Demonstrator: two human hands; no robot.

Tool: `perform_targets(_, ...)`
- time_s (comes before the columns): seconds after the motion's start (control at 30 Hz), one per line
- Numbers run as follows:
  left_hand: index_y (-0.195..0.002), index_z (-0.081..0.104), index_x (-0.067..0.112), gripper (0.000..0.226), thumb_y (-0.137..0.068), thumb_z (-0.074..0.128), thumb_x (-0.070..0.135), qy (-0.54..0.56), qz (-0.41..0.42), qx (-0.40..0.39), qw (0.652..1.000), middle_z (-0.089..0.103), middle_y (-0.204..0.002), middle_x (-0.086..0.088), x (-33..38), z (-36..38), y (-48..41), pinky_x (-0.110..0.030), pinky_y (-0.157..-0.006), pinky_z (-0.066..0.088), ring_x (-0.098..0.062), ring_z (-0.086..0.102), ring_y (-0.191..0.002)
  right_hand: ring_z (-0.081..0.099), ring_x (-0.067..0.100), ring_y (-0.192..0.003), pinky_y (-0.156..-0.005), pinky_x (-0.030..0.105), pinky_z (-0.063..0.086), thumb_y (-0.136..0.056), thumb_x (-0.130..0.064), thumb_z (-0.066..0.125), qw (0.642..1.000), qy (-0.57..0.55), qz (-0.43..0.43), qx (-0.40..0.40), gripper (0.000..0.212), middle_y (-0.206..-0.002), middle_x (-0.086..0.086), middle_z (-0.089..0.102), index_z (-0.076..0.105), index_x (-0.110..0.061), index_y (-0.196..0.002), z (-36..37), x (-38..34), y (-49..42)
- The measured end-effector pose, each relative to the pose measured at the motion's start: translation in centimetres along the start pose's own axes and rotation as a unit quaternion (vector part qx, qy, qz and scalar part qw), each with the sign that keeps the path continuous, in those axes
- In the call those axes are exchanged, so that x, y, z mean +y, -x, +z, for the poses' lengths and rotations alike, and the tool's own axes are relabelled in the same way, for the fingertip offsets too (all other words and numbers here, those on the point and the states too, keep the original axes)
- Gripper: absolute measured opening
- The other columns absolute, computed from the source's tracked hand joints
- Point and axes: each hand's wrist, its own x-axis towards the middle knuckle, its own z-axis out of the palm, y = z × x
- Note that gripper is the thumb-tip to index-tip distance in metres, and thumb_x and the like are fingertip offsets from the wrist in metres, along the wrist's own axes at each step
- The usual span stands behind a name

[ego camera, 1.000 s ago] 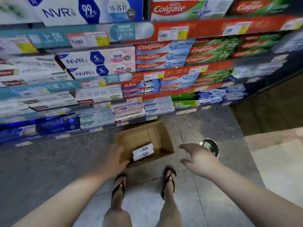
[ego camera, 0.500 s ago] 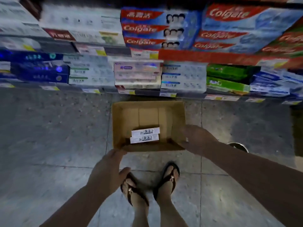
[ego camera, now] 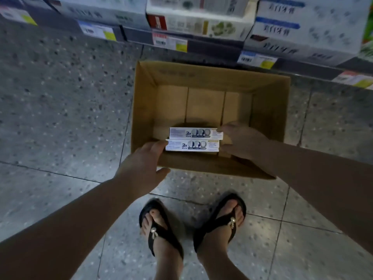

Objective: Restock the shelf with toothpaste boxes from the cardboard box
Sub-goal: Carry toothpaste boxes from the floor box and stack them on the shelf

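Two toothpaste boxes (ego camera: 194, 139) lying near 6 o'clock in cardboard box (ego camera: 210, 116). Left hand (ego camera: 144, 165), right hand (ego camera: 243, 141) spread at either end, nothing grasped yet. Risk: uneven squeeze dropping one box.

Counted in view — 1 cardboard box (ego camera: 201, 77) on the floor, open; 2 toothpaste boxes (ego camera: 192, 145) inside it, side by side. 2 hands: left hand (ego camera: 141, 164), right hand (ego camera: 242, 140). 2 black sandals (ego camera: 159, 229) — 1 per foot. At least 5 price tags (ego camera: 170, 41) along the shelf (ego camera: 212, 46) edge.
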Motion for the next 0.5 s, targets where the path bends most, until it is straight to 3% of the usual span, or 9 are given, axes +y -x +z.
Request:
perform_targets(0.17,-0.141,0.03,0.027,0.063,-0.085,0.06,0.034,0.023,0.017,-0.008,1.0,0.039,-0.145,-0.003,-1.3,2.9,-4.2,-0.043,-0.102,0.044,-0.024,0.045,-0.127,0.033,0.027,-0.131,-0.103,0.041,0.038,-0.086,-0.033,0.058,1.0,0.001,0.012,0.003,0.065,-0.146,0.005,0.032,0.025,-0.028,-0.142,3.3,1.0,-4.7)
perform_targets(0.3,-0.142,0.027,0.03,0.067,-0.085,0.061,0.035,0.043,0.016,-0.017,0.999,0.034,-0.149,-0.001,-1.8,3.9,-6.8,-0.038,-0.105,0.041,-0.023,0.041,-0.13,0.021,0.027,-0.139,-0.109,0.043,0.032,-0.084,-0.036,0.061,1.0,-0.003,0.02,-0.003,0.077,-0.154,0.003,0.019,0.015,-0.029,-0.145,4.7,1.8,-7.0)
perform_targets(0.5,-0.143,0.024,0.027,0.076,-0.081,0.067,0.03,0.036,-0.006,-0.009,0.999,0.031,-0.149,-0.001,-2.4,3.9,-9.6,-0.037,-0.105,0.038,-0.022,0.04,-0.131,0.023,0.025,-0.138,-0.109,0.04,0.028,-0.081,-0.032,0.066,0.999,-0.039,0.004,-0.016,0.082,-0.153,0.002,0.024,0.016,-0.025,-0.146,6.0,2.6,-8.6)
